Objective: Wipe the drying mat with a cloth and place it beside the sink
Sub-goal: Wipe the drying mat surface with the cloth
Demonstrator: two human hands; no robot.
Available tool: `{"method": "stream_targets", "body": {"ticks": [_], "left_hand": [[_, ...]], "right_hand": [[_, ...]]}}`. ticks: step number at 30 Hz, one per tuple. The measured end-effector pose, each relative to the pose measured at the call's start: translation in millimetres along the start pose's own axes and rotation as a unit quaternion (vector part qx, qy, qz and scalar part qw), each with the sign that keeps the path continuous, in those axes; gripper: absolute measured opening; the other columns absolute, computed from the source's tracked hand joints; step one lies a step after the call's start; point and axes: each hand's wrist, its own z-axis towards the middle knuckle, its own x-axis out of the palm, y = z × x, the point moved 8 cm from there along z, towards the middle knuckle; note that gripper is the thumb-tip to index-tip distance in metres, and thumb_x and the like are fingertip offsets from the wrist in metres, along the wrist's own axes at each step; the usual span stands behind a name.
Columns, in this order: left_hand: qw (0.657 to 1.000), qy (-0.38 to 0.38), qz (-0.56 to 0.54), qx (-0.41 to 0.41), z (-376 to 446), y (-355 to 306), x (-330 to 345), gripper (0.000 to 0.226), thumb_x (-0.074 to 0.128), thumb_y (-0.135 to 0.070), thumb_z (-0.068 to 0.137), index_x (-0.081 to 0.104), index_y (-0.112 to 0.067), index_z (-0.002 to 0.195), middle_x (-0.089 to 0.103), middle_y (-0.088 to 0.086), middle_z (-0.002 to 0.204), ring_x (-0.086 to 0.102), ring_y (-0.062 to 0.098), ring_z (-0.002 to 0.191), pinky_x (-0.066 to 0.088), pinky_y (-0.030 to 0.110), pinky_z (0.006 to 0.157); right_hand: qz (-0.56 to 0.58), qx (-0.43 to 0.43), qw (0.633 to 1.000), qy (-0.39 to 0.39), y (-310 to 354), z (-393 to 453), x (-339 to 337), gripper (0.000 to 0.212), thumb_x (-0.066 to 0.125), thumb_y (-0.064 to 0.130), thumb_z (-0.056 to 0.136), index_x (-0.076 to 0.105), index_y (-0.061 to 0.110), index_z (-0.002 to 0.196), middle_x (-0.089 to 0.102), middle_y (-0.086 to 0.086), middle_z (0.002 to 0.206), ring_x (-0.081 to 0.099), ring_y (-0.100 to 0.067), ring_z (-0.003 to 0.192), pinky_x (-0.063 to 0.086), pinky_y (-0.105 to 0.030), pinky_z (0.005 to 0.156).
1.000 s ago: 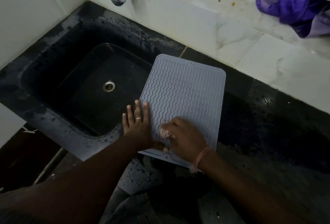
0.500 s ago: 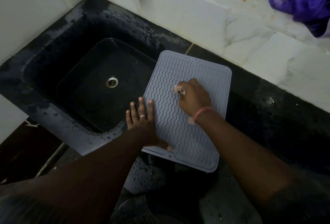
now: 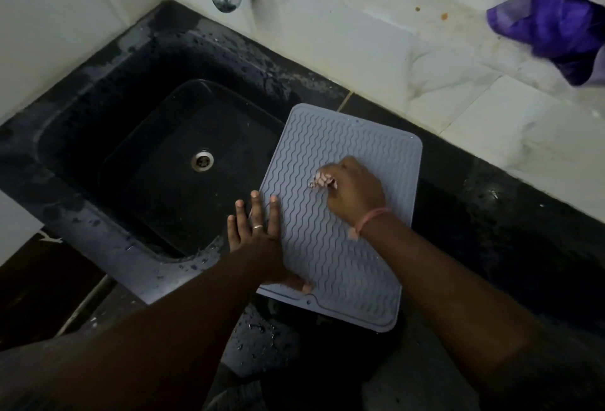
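right hand (image 3: 355, 193) slid nearer, gripping cloth (image 3: 322, 180)

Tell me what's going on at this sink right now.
A person is wiping a grey ribbed silicone drying mat that lies on the black stone counter, its left edge overhanging the black sink. The left hand rests flat on the mat's left edge, steadying it. The right hand grips a small pale bunched cloth against the mat's middle.
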Motion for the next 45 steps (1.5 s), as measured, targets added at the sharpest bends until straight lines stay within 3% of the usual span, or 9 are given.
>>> {"method": "stream_targets", "body": {"ticks": [6, 14, 17, 20, 26, 35, 38, 41, 45], "left_hand": [[1.000, 0.017, 0.008, -0.021, 0.1, -0.5, -1.8, 0.179, 0.082, -0.087, 0.041, -0.055, -0.026, 0.139, -0.069, 0.012, 0.133, -0.057, 0.041, 0.129, -0.027, 0.061, 0.116], [0.999, -0.024, 0.009, -0.039, 3.9, -1.4, -0.6, 0.166, 0.079, -0.083, 0.057, -0.052, -0.024, 0.141, -0.065, 0.014, 0.139, -0.049, 0.044, 0.137, -0.018, 0.062, 0.121], [0.999, 0.007, 0.014, -0.044, 0.9, -0.2, -1.6, 0.177, 0.080, -0.087, 0.043, -0.058, -0.024, 0.134, -0.070, 0.014, 0.132, -0.055, 0.043, 0.131, -0.026, 0.061, 0.116], [1.000, 0.017, 0.005, -0.026, -1.3, -1.1, -2.1, 0.178, 0.082, -0.087, 0.042, -0.057, -0.026, 0.135, -0.070, 0.012, 0.131, -0.057, 0.041, 0.129, -0.025, 0.062, 0.117], [1.000, 0.022, 0.003, -0.020, -2.0, -0.6, -1.6, 0.178, 0.082, -0.087, 0.041, -0.057, -0.027, 0.136, -0.072, 0.011, 0.128, -0.059, 0.041, 0.127, -0.024, 0.064, 0.117], [0.998, -0.030, 0.014, -0.047, 7.6, 0.1, 2.3, 0.168, 0.079, -0.083, 0.055, -0.054, -0.024, 0.140, -0.065, 0.015, 0.139, -0.049, 0.044, 0.137, -0.019, 0.061, 0.121], [0.998, -0.008, 0.026, -0.050, 6.4, 0.7, 1.4, 0.176, 0.081, -0.085, 0.046, -0.058, -0.024, 0.134, -0.069, 0.015, 0.134, -0.053, 0.044, 0.133, -0.024, 0.061, 0.118], [0.999, 0.013, 0.015, -0.029, 4.9, 0.5, 0.9, 0.179, 0.082, -0.086, 0.042, -0.058, -0.025, 0.135, -0.071, 0.013, 0.129, -0.057, 0.042, 0.129, -0.027, 0.061, 0.115], [1.000, 0.011, -0.001, -0.012, 3.7, 0.0, 1.6, 0.178, 0.084, -0.084, 0.043, -0.056, -0.027, 0.137, -0.071, 0.011, 0.130, -0.058, 0.041, 0.127, -0.029, 0.061, 0.114]], "right_hand": [[0.015, 0.054, 0.998, -0.027, 3.4, -0.1, 3.1, 0.041, 0.067, 0.014, 0.088, 0.064, 0.022, 0.128, 0.055, -0.004, 0.117, 0.060, -0.025, 0.102, 0.055, -0.039, 0.085], [0.066, -0.086, 0.988, 0.111, 60.1, -120.4, 30.0, 0.035, 0.064, 0.041, 0.082, 0.069, 0.031, 0.116, 0.052, 0.006, 0.106, 0.055, -0.015, 0.093, 0.049, -0.030, 0.069], [0.006, -0.114, 0.991, 0.075, 46.0, -87.2, 24.1, 0.034, 0.060, 0.032, 0.085, 0.070, 0.029, 0.117, 0.054, 0.004, 0.106, 0.052, -0.018, 0.097, 0.050, -0.034, 0.072], [-0.019, -0.054, 0.998, 0.007, 9.5, -28.7, 11.6, 0.041, 0.069, 0.015, 0.083, 0.068, 0.028, 0.122, 0.055, 0.002, 0.109, 0.054, -0.020, 0.101, 0.054, -0.041, 0.080], [-0.048, 0.041, 0.997, -0.034, -2.6, 24.5, -4.3, 0.041, 0.069, 0.013, 0.087, 0.066, 0.027, 0.125, 0.056, -0.004, 0.115, 0.056, -0.026, 0.106, 0.053, -0.041, 0.082], [0.048, -0.053, 0.994, 0.084, 59.2, -127.5, 34.6, 0.038, 0.070, 0.029, 0.079, 0.069, 0.031, 0.117, 0.053, 0.009, 0.109, 0.055, -0.015, 0.101, 0.053, -0.032, 0.079], [0.034, -0.063, 0.995, 0.071, 50.0, -99.4, 25.3, 0.038, 0.057, 0.038, 0.082, 0.070, 0.029, 0.117, 0.055, 0.006, 0.106, 0.052, -0.016, 0.099, 0.052, -0.035, 0.078], [-0.001, -0.012, 1.000, 0.019, 17.5, -43.9, 10.2, 0.042, 0.069, 0.014, 0.084, 0.068, 0.027, 0.123, 0.056, 0.005, 0.109, 0.054, -0.018, 0.103, 0.054, -0.038, 0.086], [-0.054, 0.076, 0.996, -0.015, -5.3, 19.1, -17.1, 0.043, 0.073, 0.015, 0.085, 0.065, 0.027, 0.125, 0.058, -0.005, 0.117, 0.057, -0.027, 0.108, 0.054, -0.043, 0.089]]}}
